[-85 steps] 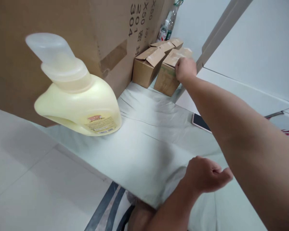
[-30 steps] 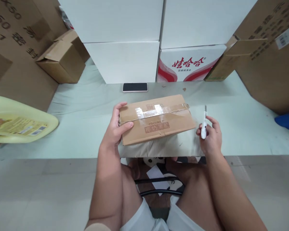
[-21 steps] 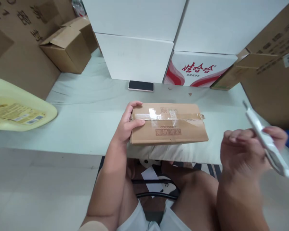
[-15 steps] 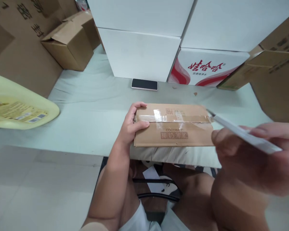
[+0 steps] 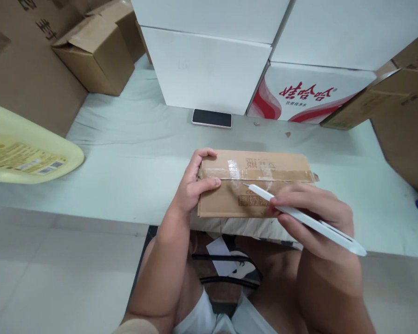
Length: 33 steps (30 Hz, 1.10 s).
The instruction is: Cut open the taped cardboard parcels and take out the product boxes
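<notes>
A small brown cardboard box (image 5: 223, 202) rests at the front edge of the cloth-covered table, with clear tape (image 5: 282, 174) along its top seam. My left hand (image 5: 197, 183) grips the box's left end, thumb on top and fingers at the far side. In my right hand (image 5: 313, 218) is a slim white utility knife (image 5: 310, 221), held like a pen. Its thin blade tip is over the box top just below the seam; I cannot tell whether it touches. At the box's right end, a bit of tape sticks out loose. My right hand covers the box's near right corner.
Behind the box lies a phone (image 5: 212, 118) against stacked white cartons (image 5: 209, 69). A white and red carton (image 5: 310, 95) stands at the back right. An open cardboard box (image 5: 101, 58) is at back left, a pale yellow bottle (image 5: 31, 144) at left. Cardboard walls flank both sides.
My right hand has brought the knife leftward from beyond the box's right end to over the middle of its top. My left hand keeps its grip on the box.
</notes>
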Each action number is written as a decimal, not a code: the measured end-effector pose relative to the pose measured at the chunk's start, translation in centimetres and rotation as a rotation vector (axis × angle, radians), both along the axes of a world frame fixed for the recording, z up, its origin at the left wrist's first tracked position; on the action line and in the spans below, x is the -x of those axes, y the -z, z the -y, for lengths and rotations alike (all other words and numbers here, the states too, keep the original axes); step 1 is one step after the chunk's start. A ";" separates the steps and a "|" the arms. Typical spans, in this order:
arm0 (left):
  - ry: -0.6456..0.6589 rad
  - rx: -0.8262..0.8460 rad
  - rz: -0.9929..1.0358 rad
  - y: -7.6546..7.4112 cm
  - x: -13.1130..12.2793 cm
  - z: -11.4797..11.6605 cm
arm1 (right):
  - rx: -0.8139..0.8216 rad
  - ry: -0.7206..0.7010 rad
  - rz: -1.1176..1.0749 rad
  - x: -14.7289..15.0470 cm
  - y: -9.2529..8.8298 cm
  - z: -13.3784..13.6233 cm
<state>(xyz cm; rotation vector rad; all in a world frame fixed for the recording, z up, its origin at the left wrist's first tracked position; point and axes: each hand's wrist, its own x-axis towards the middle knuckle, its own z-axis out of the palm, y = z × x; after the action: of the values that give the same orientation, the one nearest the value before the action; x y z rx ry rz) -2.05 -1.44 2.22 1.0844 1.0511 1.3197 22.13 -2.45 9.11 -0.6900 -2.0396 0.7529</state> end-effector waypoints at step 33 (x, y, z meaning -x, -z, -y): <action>-0.002 -0.012 -0.003 0.2 0.1 -0.1 | 0.166 -0.063 0.091 0.1 -1.2 0.8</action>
<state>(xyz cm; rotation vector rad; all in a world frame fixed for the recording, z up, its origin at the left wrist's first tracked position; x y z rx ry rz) -2.12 -1.35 1.98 1.0951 1.0483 1.3277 22.02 -3.22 10.29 -0.7687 -2.1056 0.9509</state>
